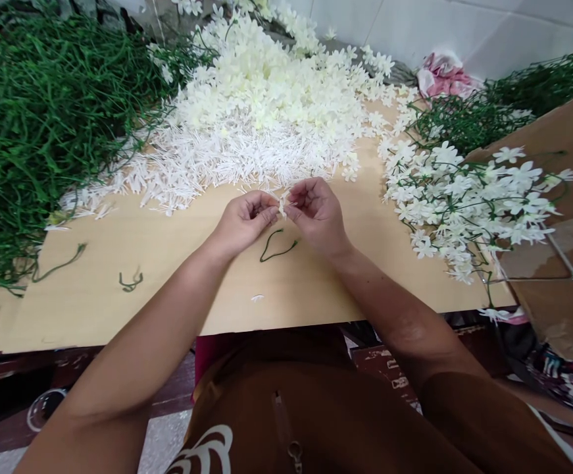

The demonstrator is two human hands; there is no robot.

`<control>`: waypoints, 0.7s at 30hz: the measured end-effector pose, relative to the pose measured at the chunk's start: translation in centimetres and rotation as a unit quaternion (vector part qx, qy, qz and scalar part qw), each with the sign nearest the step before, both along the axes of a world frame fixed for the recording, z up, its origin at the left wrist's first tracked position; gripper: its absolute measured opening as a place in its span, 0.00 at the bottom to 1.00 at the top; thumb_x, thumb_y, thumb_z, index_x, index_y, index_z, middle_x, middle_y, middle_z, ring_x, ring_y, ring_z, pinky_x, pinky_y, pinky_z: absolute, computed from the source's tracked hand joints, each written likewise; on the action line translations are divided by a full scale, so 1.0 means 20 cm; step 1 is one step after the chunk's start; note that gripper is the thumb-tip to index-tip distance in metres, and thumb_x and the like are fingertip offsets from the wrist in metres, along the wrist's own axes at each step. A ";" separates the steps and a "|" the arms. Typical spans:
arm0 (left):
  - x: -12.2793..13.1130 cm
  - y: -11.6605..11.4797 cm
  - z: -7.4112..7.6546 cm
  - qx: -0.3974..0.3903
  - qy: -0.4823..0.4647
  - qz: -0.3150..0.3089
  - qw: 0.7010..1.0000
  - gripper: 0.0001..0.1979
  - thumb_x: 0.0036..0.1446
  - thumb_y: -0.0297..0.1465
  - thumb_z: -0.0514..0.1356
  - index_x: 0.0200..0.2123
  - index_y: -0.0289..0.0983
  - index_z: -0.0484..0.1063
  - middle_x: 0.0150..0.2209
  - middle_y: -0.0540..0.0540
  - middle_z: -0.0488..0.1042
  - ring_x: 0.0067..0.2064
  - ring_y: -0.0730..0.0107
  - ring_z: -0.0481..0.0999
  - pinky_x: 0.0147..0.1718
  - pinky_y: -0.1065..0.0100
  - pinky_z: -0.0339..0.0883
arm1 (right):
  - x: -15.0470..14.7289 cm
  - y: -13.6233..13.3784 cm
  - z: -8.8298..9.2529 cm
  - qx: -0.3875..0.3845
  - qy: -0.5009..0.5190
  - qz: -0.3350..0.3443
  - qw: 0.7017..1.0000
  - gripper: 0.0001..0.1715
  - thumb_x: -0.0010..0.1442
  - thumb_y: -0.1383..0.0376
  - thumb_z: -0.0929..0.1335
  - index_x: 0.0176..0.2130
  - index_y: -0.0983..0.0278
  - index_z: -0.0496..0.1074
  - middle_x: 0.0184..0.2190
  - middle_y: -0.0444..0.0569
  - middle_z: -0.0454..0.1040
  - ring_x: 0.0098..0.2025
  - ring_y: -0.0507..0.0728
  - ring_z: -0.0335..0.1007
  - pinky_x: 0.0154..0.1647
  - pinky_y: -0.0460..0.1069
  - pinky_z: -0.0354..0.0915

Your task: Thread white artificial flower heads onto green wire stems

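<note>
While fingers [268, 214] are being held narrow, a white flower [283, 205] is being pinched. Left hand [247, 220], right hand [320, 214] are nearly touching.

Tan tabletop [310, 299], heaped green stems [59, 112] at left, piled cream blossoms [276, 79], thin white sticks [227, 155], flower sprays [478, 191] at right

Small craft work area, home or workshop unclear. Signs: flat tan work surface [237, 296] against pale, smooth wall panels [404, 29], big heap of cream-white artificial blossoms [266, 85], tangled pile of green plastic stems [64, 112], brown cardboard sheet [570, 309].
</note>
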State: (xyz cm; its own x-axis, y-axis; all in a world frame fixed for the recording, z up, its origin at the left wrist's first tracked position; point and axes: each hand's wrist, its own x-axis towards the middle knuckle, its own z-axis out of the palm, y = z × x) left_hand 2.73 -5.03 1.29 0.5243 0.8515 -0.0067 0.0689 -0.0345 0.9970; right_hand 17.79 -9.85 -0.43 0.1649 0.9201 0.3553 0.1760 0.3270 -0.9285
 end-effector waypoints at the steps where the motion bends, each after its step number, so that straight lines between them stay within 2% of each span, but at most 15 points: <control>1: 0.00 0.00 0.00 0.006 0.004 -0.007 1.000 0.04 0.49 0.29 0.61 0.30 0.35 0.69 0.26 0.50 0.71 0.29 0.76 0.69 0.31 0.72 0.64 | 0.01 0.00 0.00 -0.009 -0.008 0.006 1.000 0.22 0.53 0.52 0.72 0.41 0.59 0.63 0.36 0.44 0.68 0.35 0.48 0.67 0.38 0.47 0.69; 4: -0.02 0.01 0.01 0.026 0.022 -0.024 0.999 0.05 0.50 0.31 0.61 0.29 0.36 0.68 0.27 0.49 0.71 0.30 0.75 0.69 0.32 0.70 0.65 | 0.02 0.00 0.01 -0.048 -0.021 0.048 0.997 0.28 0.51 0.46 0.72 0.41 0.61 0.66 0.38 0.46 0.70 0.36 0.50 0.68 0.40 0.48 0.70; 8: -0.02 0.02 -0.01 0.045 0.033 -0.018 0.998 0.05 0.50 0.31 0.60 0.30 0.36 0.68 0.29 0.48 0.72 0.32 0.73 0.70 0.34 0.69 0.65 | 0.01 -0.02 0.02 -0.057 -0.014 0.087 0.994 0.25 0.51 0.46 0.72 0.36 0.62 0.67 0.31 0.43 0.70 0.34 0.50 0.67 0.38 0.48 0.68; 13: -0.02 0.02 -0.02 0.047 0.032 -0.008 0.998 0.05 0.50 0.31 0.60 0.29 0.36 0.67 0.28 0.48 0.72 0.31 0.74 0.69 0.33 0.71 0.64 | -0.01 -0.04 0.02 -0.035 -0.048 0.068 0.996 0.22 0.50 0.52 0.74 0.36 0.62 0.67 0.29 0.41 0.67 0.30 0.48 0.64 0.35 0.48 0.65; 21: 0.00 0.01 0.00 0.060 0.055 -0.019 0.997 0.08 0.50 0.35 0.60 0.29 0.37 0.65 0.27 0.49 0.70 0.29 0.73 0.65 0.29 0.70 0.59 | 0.00 -0.02 0.01 -0.033 -0.055 0.026 0.998 0.18 0.54 0.53 0.72 0.29 0.63 0.66 0.25 0.41 0.67 0.28 0.49 0.61 0.33 0.48 0.62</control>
State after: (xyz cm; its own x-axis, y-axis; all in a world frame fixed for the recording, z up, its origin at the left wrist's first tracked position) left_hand 2.64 -4.76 1.28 0.5571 0.8297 0.0354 0.1733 -0.1578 0.9722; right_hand 17.84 -10.34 -0.28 0.0804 0.9484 0.3068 0.2628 0.2768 -0.9243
